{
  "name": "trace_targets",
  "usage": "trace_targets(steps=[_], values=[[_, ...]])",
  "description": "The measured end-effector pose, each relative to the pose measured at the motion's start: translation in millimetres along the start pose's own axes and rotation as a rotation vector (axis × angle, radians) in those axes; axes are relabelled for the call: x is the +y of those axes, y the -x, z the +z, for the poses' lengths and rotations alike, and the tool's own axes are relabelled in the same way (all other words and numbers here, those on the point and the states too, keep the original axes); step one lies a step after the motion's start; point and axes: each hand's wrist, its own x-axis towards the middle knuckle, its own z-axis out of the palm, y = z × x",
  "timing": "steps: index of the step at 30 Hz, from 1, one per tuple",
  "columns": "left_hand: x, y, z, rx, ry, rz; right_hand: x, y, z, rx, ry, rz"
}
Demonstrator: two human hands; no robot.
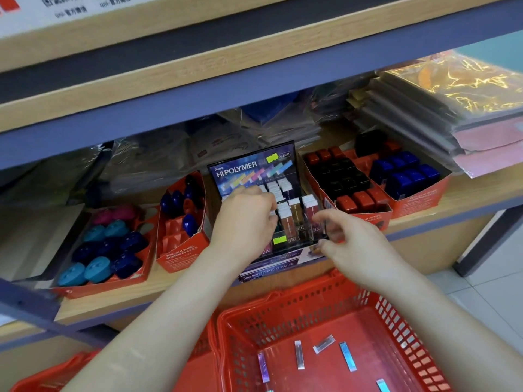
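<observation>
A black Hi-Polymer eraser display box (pixel 252 165) stands on the middle shelf, with rows of slim sleeved erasers (pixel 283 188) upright inside. My left hand (pixel 246 222) reaches into the box, its fingers curled down among the erasers and pinching one; the fingertips are partly hidden. My right hand (pixel 356 244) hovers at the box's front right corner with loosely curled fingers and nothing visible in it. Below the shelf sits a red shopping basket (pixel 283 301) with several slim erasers (pixel 346 356) lying loose on its bottom.
Orange trays of sharpeners flank the box: teal, navy and pink ones (pixel 107 244) and blue ones (pixel 181 222) on the left, red, black and blue ones (pixel 339 176) on the right. Wrapped paper stacks (pixel 424 108) lie behind. An upper shelf edge (pixel 198 91) overhangs. Another red basket (pixel 42 377) is at lower left.
</observation>
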Motion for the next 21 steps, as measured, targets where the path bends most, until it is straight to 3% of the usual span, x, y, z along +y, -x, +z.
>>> trace_targets(steps=[5,9,13,17,21], values=[[1,18,-8,0.138,0.11,-0.055,10,5,-8,0.039,-0.017,-0.009],[-1,71,-16,0.237,0.335,-0.13,30,18,-12,-0.03,0.054,-0.012],[-7,134,30,-0.103,0.405,-0.275,62,39,-6,-0.178,0.236,0.03],[-1,180,112,-0.515,0.345,-0.301,105,71,9,-0.321,0.409,0.13],[20,218,202,-0.892,0.303,-0.231,157,106,36,-0.618,0.555,0.219]])
